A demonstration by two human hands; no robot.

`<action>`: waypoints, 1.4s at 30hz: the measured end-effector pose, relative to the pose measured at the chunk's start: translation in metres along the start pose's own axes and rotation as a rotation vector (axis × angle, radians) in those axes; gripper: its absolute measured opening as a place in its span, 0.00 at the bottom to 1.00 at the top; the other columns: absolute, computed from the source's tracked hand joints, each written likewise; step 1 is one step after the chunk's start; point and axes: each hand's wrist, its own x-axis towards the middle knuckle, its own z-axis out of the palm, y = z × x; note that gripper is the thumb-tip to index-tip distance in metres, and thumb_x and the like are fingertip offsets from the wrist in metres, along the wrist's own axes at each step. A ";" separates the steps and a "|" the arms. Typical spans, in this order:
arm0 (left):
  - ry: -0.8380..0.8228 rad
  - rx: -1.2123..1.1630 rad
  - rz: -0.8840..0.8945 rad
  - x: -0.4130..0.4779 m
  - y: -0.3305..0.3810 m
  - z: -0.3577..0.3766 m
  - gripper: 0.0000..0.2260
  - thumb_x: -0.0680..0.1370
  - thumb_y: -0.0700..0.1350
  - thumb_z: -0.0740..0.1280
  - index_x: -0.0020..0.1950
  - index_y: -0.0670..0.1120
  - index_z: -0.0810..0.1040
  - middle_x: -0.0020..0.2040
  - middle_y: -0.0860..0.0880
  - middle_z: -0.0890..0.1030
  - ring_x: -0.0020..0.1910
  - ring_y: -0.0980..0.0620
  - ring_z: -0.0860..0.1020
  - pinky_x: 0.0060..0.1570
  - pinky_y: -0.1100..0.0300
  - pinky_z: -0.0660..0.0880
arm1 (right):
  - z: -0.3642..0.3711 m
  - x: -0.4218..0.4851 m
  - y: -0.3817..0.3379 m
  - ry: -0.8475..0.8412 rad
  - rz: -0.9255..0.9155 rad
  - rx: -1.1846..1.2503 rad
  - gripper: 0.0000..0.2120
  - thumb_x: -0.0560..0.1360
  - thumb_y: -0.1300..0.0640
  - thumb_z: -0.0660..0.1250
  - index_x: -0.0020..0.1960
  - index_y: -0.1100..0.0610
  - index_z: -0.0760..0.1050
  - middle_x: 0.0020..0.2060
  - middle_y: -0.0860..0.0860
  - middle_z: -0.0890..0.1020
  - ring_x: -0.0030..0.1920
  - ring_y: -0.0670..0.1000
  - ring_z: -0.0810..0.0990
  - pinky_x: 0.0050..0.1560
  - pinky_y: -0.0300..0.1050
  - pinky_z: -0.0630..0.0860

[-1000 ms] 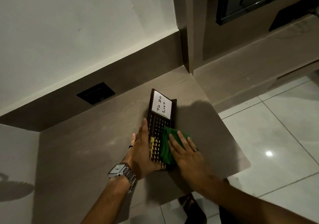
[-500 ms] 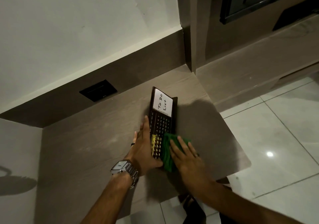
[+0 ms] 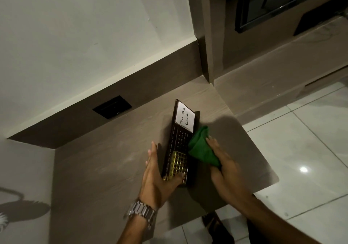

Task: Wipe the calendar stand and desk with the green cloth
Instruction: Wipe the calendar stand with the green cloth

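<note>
A dark calendar stand (image 3: 179, 140) with a white "To Do List" card at its far end stands on the brown desk (image 3: 105, 168). My left hand (image 3: 157, 176) steadies it: the palm rests along its left side and the thumb lies over its near end. My right hand (image 3: 223, 161) holds the green cloth (image 3: 201, 147) bunched against the stand's right side, about halfway along. The cloth hides part of that right edge.
A black wall socket (image 3: 112, 106) sits in the brown backsplash behind the desk. The desk's right and near edges drop off to a white tiled floor (image 3: 301, 149). A brown column and a low ledge (image 3: 263, 74) stand to the right rear.
My right hand has slid the green cloth off the calendar face and further along the stand's right side, away from me. My left hand stays on the stand's left side.
</note>
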 end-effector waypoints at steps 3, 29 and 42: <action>-0.016 -0.069 -0.037 -0.011 -0.002 0.015 0.41 0.75 0.43 0.73 0.80 0.49 0.51 0.78 0.44 0.64 0.76 0.43 0.66 0.67 0.50 0.75 | 0.019 0.004 -0.013 -0.085 -0.146 -0.139 0.36 0.71 0.64 0.57 0.76 0.44 0.55 0.77 0.43 0.57 0.76 0.44 0.50 0.73 0.55 0.54; -0.080 -0.020 -0.039 -0.007 0.001 0.018 0.36 0.75 0.46 0.72 0.78 0.43 0.59 0.77 0.41 0.65 0.78 0.38 0.62 0.75 0.38 0.62 | 0.040 0.019 0.019 -0.213 -0.516 -0.419 0.38 0.68 0.67 0.58 0.76 0.49 0.57 0.76 0.49 0.60 0.77 0.56 0.48 0.69 0.65 0.64; -0.066 0.035 -0.060 -0.008 0.005 0.023 0.36 0.76 0.37 0.71 0.79 0.41 0.56 0.78 0.38 0.63 0.77 0.38 0.63 0.75 0.42 0.63 | 0.045 0.017 0.026 -0.239 -0.615 -0.511 0.42 0.68 0.66 0.65 0.76 0.47 0.53 0.77 0.48 0.57 0.77 0.55 0.48 0.69 0.65 0.62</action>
